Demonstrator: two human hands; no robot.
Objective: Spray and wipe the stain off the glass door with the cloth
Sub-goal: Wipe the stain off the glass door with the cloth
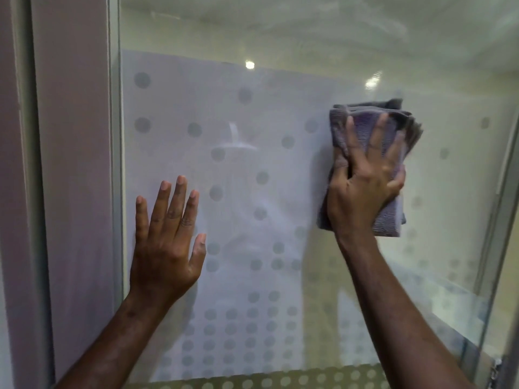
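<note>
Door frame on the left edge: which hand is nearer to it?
Left. The left hand lies flat on the glass just beside the frame; the right hand presses the cloth farther away.

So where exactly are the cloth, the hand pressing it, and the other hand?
cloth (341,127): head view, upper left folded part.
right hand (365,186): head view, back of the hand.
left hand (165,248): head view, back of the hand, flat on the glass.

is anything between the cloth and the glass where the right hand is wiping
Nothing visible. The right hand presses the folded cloth against the glass door. The left hand rests flat on the pane well to the left, clear of the cloth.
</note>
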